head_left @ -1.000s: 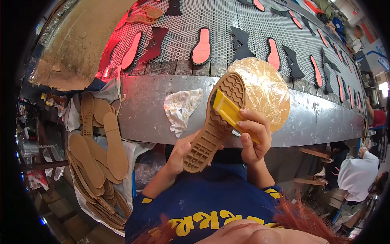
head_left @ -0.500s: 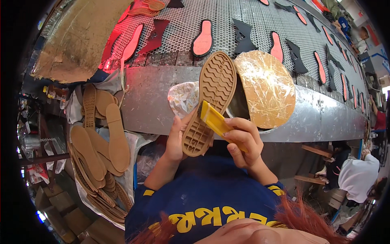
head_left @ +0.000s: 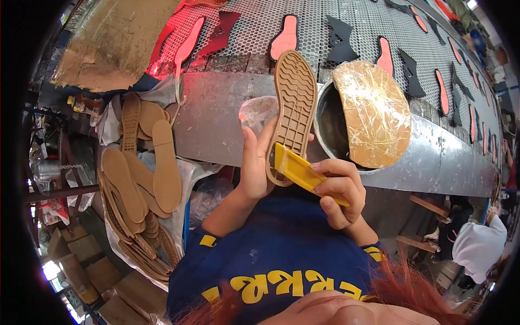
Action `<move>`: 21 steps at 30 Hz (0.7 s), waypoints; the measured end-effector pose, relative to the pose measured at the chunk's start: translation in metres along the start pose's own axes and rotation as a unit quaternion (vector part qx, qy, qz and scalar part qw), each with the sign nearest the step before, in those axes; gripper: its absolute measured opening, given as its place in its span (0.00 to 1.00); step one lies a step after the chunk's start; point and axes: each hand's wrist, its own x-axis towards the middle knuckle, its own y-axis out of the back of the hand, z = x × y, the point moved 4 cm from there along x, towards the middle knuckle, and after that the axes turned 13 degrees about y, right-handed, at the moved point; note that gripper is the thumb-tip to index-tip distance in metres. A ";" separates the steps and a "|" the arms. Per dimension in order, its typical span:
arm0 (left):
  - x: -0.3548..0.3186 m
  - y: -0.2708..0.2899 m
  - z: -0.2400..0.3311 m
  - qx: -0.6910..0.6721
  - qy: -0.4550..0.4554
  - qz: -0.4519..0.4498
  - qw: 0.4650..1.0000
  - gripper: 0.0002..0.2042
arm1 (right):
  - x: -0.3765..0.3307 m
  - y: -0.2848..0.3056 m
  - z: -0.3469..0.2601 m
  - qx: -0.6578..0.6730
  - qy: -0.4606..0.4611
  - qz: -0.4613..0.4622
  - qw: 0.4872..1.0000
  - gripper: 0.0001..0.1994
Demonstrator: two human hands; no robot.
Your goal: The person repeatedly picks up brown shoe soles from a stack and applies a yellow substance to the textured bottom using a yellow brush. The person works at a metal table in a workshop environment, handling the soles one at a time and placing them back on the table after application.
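My left hand [head_left: 253, 168] holds a tan rubber shoe sole [head_left: 296, 86] from its left side, thumb in view and other fingers partly behind it. The sole stands nearly upright, wavy tread side facing me, heel end lowest. In my right hand [head_left: 346, 189] is a flat yellow brush [head_left: 297, 167], pinched between thumb and fingers. Its head, with dark bristles barely showing, lies across the heel end at the left rim; whether it touches cannot be told. Right of the sole sits a round metal pot [head_left: 331, 124], half covered by a tape-wrapped brown board [head_left: 379, 116].
A steel ledge [head_left: 216, 119] fronts a mesh belt [head_left: 254, 32] bearing pink soles with black edges and black cut pieces. Tan soles [head_left: 165, 168] are heaped in a lined bin at left. A brown board [head_left: 114, 43] rises at upper left. Another person [head_left: 479, 244] is at far right.
The brush has moved down along the sole's left side to the heel end. The sole has turned more upright. The whole view has shifted, uncovering more of the pot's opening.
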 end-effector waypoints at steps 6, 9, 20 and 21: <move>0.000 -0.007 0.000 -0.047 0.020 -0.008 0.999 0.45 | 0.004 0.009 -0.003 0.037 -0.011 -0.009 0.999 0.08; 0.001 -0.005 0.001 -0.037 0.031 -0.016 0.999 0.45 | 0.002 0.010 -0.003 0.065 -0.031 -0.002 0.997 0.07; 0.004 0.002 -0.003 -0.035 0.068 0.014 0.997 0.43 | -0.001 0.012 0.020 0.185 -0.080 0.010 0.979 0.06; 0.003 0.002 -0.003 -0.032 0.066 0.016 0.997 0.43 | -0.002 0.011 0.022 0.207 -0.089 0.013 0.974 0.05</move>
